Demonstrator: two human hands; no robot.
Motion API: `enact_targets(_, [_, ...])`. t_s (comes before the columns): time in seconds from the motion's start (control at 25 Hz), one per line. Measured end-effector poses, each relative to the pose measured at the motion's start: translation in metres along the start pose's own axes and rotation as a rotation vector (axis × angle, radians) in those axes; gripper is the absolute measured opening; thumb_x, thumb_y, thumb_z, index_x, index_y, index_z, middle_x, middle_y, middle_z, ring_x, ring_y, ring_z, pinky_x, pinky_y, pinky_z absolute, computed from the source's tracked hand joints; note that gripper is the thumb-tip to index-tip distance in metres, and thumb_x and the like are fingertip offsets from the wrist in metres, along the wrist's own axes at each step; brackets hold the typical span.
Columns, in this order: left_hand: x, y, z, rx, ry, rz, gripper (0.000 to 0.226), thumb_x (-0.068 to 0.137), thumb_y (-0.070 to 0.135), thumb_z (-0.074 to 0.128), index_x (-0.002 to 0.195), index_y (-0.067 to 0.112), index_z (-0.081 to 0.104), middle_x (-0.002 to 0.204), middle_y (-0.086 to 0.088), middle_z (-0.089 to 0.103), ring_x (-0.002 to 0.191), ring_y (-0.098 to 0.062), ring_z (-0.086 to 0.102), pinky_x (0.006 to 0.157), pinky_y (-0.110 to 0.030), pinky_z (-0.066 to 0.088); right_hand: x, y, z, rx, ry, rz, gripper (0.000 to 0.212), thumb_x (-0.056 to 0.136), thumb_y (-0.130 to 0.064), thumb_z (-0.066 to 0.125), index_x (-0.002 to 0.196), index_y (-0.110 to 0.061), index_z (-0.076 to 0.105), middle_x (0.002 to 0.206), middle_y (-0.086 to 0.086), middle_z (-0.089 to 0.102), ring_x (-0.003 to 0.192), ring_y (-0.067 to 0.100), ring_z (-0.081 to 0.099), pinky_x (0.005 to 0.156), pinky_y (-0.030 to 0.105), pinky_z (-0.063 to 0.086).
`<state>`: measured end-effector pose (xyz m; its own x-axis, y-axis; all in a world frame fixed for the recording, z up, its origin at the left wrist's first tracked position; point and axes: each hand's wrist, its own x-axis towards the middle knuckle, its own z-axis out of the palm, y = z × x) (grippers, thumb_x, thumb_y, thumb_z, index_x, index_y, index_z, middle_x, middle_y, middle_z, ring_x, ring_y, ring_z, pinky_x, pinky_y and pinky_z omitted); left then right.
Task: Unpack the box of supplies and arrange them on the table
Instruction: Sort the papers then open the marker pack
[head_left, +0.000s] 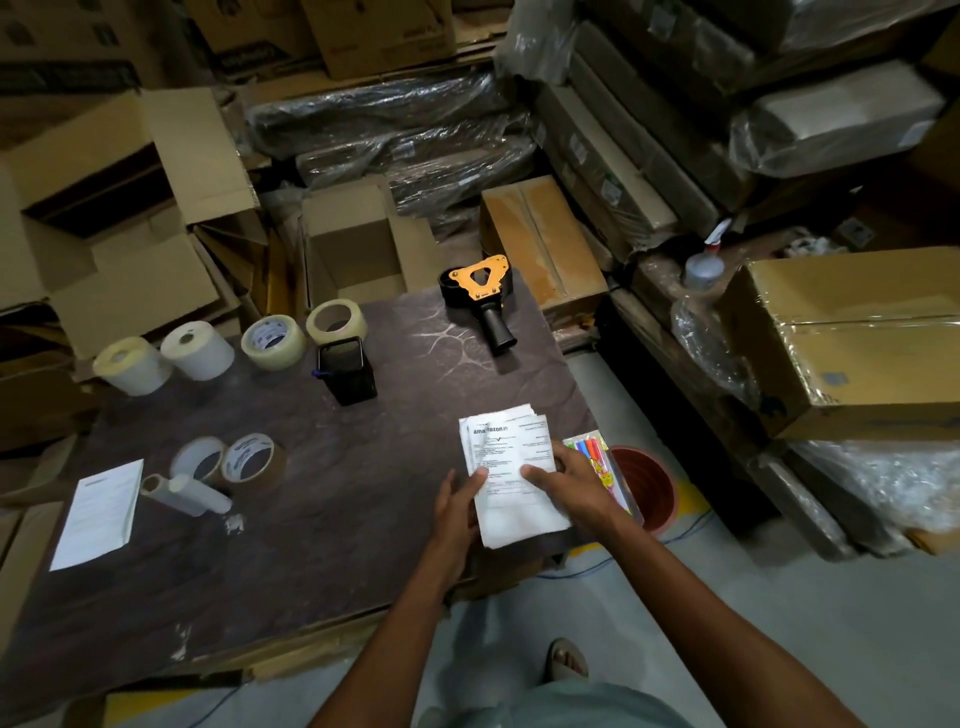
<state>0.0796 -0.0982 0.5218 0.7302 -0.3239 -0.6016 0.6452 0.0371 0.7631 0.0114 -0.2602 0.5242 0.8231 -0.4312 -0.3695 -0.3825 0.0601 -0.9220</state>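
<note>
Near the table's (322, 545) right edge, one stack of printed papers (511, 478) lies flat, its long axis running from the near edge away. The left hand (460, 501) pinches its left side, thumb on top; the right hand (566, 480) holds its right side, thumb pressed on the sheet. A marker pack (597, 457) lies just right of it. Farther off: four tape rolls, two white paper rolls, one black mesh holder (347, 370), one tape dispenser (480, 291) at the far edge.
</note>
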Motion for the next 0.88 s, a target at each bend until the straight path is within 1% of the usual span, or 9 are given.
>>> enact_targets(0.08, [-0.002, 0.011, 0.0, -0.03, -0.044, -0.005, 0.036, 0.094, 0.018, 0.06, 0.128, 0.005, 0.06, 0.103, -0.01, 0.076, 0.091, -0.028, 0.074, 0.076, -0.04, 0.061, -0.004, -0.006, 0.004, -0.059, 0.017, -0.029, 0.032, 0.089, -0.023, 0.069, 0.12, -0.019, 0.063, 0.116, -0.002, 0.071, 0.099, 0.014, 0.069, 0.088, 0.039, 0.059])
enact_targets(0.16, [-0.001, 0.014, -0.002, -0.014, -0.042, 0.017, 0.027, 0.096, 0.014, 0.057, 0.122, 0.006, 0.064, 0.098, -0.007, 0.077, 0.089, -0.027, 0.074, 0.074, -0.039, 0.06, -0.007, -0.011, 0.008, -0.177, 0.136, -0.089, 0.031, 0.085, -0.027, 0.072, 0.115, -0.021, 0.066, 0.108, -0.01, 0.071, 0.094, 0.009, 0.068, 0.083, 0.032, 0.058])
enact_targets(0.2, [-0.002, 0.015, -0.003, -0.009, -0.037, 0.035, 0.027, 0.096, 0.012, 0.058, 0.121, 0.006, 0.064, 0.098, -0.006, 0.077, 0.091, -0.026, 0.074, 0.077, -0.039, 0.06, -0.007, -0.012, 0.01, -0.182, 0.192, -0.114, 0.032, 0.082, -0.03, 0.075, 0.112, -0.021, 0.069, 0.103, -0.012, 0.072, 0.091, 0.008, 0.069, 0.081, 0.032, 0.059])
enact_targets(0.28, [-0.003, 0.019, -0.006, -0.012, -0.04, 0.062, 0.028, 0.094, 0.011, 0.062, 0.121, 0.004, 0.063, 0.098, -0.006, 0.076, 0.093, -0.028, 0.073, 0.082, -0.041, 0.059, -0.007, -0.013, 0.012, -0.127, 0.241, -0.142, 0.032, 0.077, -0.029, 0.079, 0.107, -0.02, 0.072, 0.099, -0.01, 0.075, 0.086, 0.007, 0.072, 0.077, 0.034, 0.061])
enact_targets(0.4, [-0.001, 0.023, -0.012, -0.039, -0.051, 0.035, 0.029, 0.092, 0.013, 0.064, 0.12, 0.005, 0.063, 0.108, -0.014, 0.074, 0.099, -0.033, 0.071, 0.087, -0.046, 0.058, -0.012, -0.018, 0.016, -0.112, 0.251, -0.157, 0.026, 0.081, -0.019, 0.076, 0.106, -0.015, 0.073, 0.096, -0.009, 0.075, 0.083, 0.007, 0.073, 0.075, 0.036, 0.062])
enact_targets(0.52, [-0.001, 0.026, -0.02, -0.06, -0.063, 0.017, 0.03, 0.092, 0.015, 0.064, 0.121, 0.006, 0.063, 0.112, -0.015, 0.073, 0.099, -0.034, 0.071, 0.088, -0.051, 0.057, -0.013, -0.02, 0.019, -0.135, 0.25, -0.158, 0.02, 0.083, -0.022, 0.074, 0.103, -0.02, 0.071, 0.095, -0.01, 0.075, 0.083, 0.005, 0.072, 0.075, 0.036, 0.062])
enact_targets(0.64, [-0.001, 0.028, -0.028, -0.075, -0.075, 0.018, 0.029, 0.094, 0.017, 0.062, 0.122, 0.007, 0.062, 0.113, -0.015, 0.072, 0.101, -0.034, 0.071, 0.092, -0.055, 0.055, -0.01, -0.02, 0.018, -0.109, 0.28, -0.136, 0.02, 0.08, -0.024, 0.077, 0.099, -0.017, 0.074, 0.095, -0.006, 0.077, 0.083, 0.009, 0.073, 0.075, 0.038, 0.062])
enact_targets(0.8, [0.0, 0.034, -0.037, -0.1, -0.052, 0.034, 0.029, 0.097, 0.014, 0.057, 0.123, 0.004, 0.061, 0.115, -0.018, 0.071, 0.105, -0.037, 0.068, 0.096, -0.057, 0.051, -0.01, -0.024, 0.008, -0.015, 0.299, -0.121, 0.021, 0.082, -0.02, 0.073, 0.103, -0.019, 0.075, 0.092, -0.007, 0.077, 0.084, 0.012, 0.074, 0.078, 0.044, 0.061])
enact_targets(0.88, [0.0, 0.037, -0.038, -0.103, -0.047, 0.034, 0.027, 0.098, 0.013, 0.054, 0.122, 0.003, 0.062, 0.115, -0.018, 0.071, 0.104, -0.037, 0.068, 0.095, -0.055, 0.052, -0.009, -0.026, 0.007, 0.033, 0.295, -0.098, 0.024, 0.083, -0.019, 0.073, 0.107, -0.018, 0.074, 0.094, -0.004, 0.077, 0.085, 0.015, 0.075, 0.079, 0.045, 0.061])
